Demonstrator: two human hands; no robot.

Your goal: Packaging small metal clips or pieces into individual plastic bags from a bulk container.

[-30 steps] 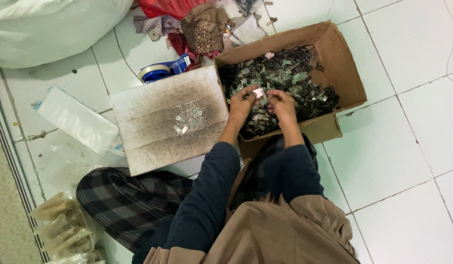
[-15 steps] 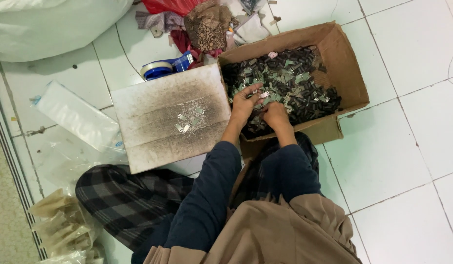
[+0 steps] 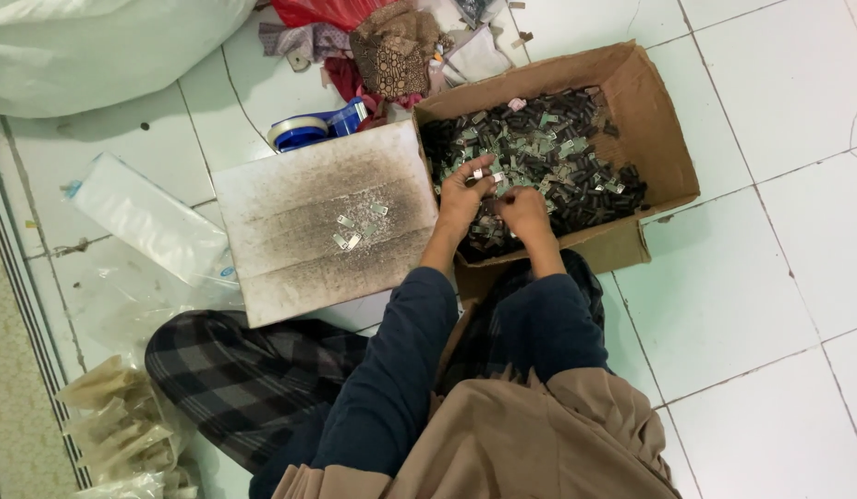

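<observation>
I sit on a white tiled floor with an open cardboard box (image 3: 657, 120) in front of me, full of several small dark and silver metal parts (image 3: 558, 157). My left hand (image 3: 465, 189) and my right hand (image 3: 523, 209) are both over the near side of that heap, close together. The left fingers pinch a small silver part (image 3: 491, 175); the right fingertips meet it from the other side. Left of the box lies a soiled flat cardboard sheet (image 3: 290, 203) with a few silver parts (image 3: 354, 231) on it.
A blue tape dispenser (image 3: 313, 129) lies behind the sheet, next to a pile of cloth scraps (image 3: 382, 46). A large white sack (image 3: 96, 46) fills the top left. Clear plastic bags (image 3: 146, 226) lie to the left and crumpled bags (image 3: 114, 425) by my checked-trousered knee.
Both hands have stayed over the near side of the box, shifting slightly as they work a small part between the fingers. The view has moved a little.
</observation>
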